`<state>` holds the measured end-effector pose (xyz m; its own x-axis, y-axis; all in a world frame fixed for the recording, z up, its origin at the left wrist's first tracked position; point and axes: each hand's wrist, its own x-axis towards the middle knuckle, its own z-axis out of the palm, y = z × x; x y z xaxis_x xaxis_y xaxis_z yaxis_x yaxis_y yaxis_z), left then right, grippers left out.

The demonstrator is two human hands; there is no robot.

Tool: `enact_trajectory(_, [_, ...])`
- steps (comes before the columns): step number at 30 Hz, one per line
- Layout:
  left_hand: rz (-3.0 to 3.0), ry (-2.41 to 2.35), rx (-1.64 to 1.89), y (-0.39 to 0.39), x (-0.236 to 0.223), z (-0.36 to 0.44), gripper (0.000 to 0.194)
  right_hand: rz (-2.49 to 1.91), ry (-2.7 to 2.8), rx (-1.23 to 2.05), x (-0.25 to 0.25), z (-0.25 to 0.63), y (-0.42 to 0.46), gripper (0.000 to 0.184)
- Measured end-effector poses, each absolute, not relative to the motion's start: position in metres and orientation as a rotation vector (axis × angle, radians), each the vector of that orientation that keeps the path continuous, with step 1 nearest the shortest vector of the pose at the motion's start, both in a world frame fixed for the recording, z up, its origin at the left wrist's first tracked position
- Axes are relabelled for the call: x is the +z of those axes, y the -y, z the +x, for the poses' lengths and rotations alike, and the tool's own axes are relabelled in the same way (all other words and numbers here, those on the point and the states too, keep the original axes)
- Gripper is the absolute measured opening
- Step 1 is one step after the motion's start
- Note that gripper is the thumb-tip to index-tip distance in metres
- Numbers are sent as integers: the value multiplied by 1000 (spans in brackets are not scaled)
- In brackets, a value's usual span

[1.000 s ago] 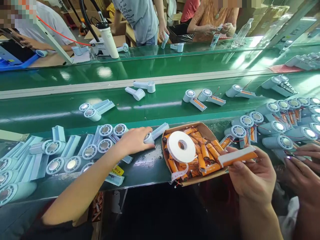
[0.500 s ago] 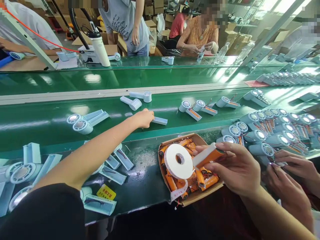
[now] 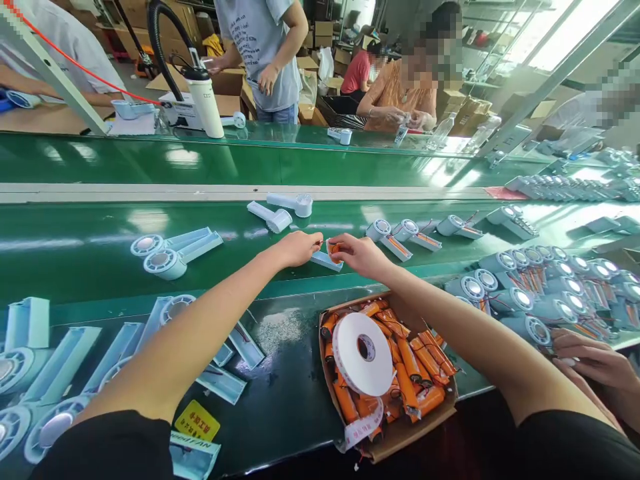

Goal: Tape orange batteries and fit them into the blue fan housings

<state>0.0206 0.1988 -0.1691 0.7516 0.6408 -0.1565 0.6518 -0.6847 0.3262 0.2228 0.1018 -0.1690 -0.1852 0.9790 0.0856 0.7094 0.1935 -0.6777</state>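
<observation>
My left hand (image 3: 299, 249) is closed over the belt, its fingertips pinched together. What they grip is too small to make out. Under and beside them lies a light-blue fan casing (image 3: 327, 261), its open handle showing and its head hidden by the hand. Just right of this, my right hand (image 3: 359, 255) pinches an orange battery (image 3: 333, 248), mostly covered by the fingers and held over the handle. Nearer me stands a cardboard box (image 3: 395, 448) of wired orange batteries (image 3: 411, 360), with a roll of white tape (image 3: 345, 365) lying on top.
Light-blue fan casings (image 3: 165, 263) lie on the green belt (image 3: 240, 253) and along the near bench at left. More fans (image 3: 515, 297) crowd the right side, where a co-worker's hands (image 3: 595, 360) work. A yellow label (image 3: 197, 420) sits at lower left. Other people are across the belt.
My right hand has carried the battery from above the box forward to the casing, beside my left hand. My left hand remains at the casing, fingertips now pinched above it.
</observation>
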Motion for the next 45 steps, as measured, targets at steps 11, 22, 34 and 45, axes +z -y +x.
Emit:
enact_trajectory(11, [2431,-1061,-17,-196,-170,39,27,-1802,2657,452,-171,214,-117,40])
enact_trajectory(22, [2504,-1057,108,-184,-151,53,30,-1707,2392,459,-130,232,-90,35])
enact_trajectory(34, [2959,-136,203,-8,-114,-33,42,-1503,1590,617,-106,256,132,28])
enact_trajectory(45, [2960,-624,963,5,-105,-96,40,-902,2019,1434,-117,151,143,43])
